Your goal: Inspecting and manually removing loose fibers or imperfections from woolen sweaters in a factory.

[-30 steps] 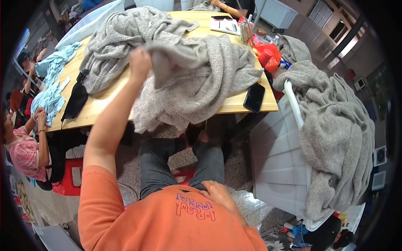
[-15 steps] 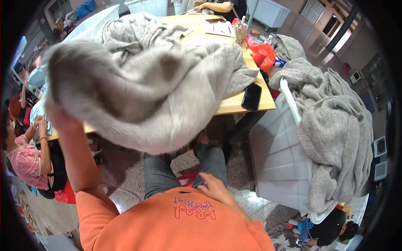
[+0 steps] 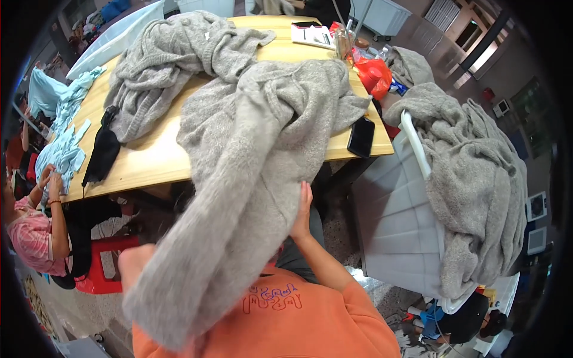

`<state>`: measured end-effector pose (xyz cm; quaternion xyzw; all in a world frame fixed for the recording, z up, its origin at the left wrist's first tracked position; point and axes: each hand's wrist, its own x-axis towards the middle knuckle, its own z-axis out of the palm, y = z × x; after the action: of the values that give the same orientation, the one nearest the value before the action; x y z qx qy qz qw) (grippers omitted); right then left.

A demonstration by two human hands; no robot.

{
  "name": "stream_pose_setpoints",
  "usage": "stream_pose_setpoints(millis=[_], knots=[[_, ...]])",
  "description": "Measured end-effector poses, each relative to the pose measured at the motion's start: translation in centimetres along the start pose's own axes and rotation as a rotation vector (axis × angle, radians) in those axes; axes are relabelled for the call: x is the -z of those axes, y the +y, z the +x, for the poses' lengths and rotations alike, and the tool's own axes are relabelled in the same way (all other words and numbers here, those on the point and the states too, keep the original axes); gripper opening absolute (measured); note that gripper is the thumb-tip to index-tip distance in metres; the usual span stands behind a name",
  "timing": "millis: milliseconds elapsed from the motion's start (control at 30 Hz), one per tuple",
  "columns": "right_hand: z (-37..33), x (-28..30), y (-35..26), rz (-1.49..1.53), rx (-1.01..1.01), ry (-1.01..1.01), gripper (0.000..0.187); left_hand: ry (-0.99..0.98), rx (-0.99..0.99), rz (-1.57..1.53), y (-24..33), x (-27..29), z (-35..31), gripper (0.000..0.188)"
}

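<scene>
Probably soft and floppy to handle, judging the grey knit garment (image 3: 239,191) from the head view: moderately light for such bulk, not slippery, hardly fragile, though perhaps apt to snag or stretch if pulled by single loops. Best taken by a gathered fold or doubled edge, as beside the right hand (image 3: 303,216). Lies bunched on the tabletop (image 3: 156,156) ahead of both hands, then hangs over the near edge and slants down between them, towards the left hand (image 3: 135,262). Looks mottled grey, fuzzy and finely textured; blurred at the near end, loosely rolled at the far one. At the right hand, see extended fingers touching the right edge, open rather than clenched. At the left hand, find blur and covering cloth: cannot tell whether gripping. Farther ahead of the left hand, note a second grey knit bundle (image 3: 156,74); ahead and right of the right hand, a black phone (image 3: 361,137); farther right, a pale plastic bin (image 3: 394,224) heaped with grey knit cloth (image 3: 477,179).
</scene>
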<state>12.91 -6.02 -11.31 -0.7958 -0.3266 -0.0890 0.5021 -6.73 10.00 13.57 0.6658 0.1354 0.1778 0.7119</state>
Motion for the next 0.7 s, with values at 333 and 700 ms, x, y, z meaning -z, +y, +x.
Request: stream_pose_setpoints(millis=[333, 700], knots=[[2.7, 3.1, -5.4, 1.088, -0.229, -0.289, 0.028, -0.251, 0.152, 0.102, -7.9, 3.5, 5.9, 0.053], [1.0, 6.9, -8.1, 0.328, 0.29, -0.414, 0.027, 0.136, 0.062, -0.216, -9.7, -8.5, 19.1, 0.024]])
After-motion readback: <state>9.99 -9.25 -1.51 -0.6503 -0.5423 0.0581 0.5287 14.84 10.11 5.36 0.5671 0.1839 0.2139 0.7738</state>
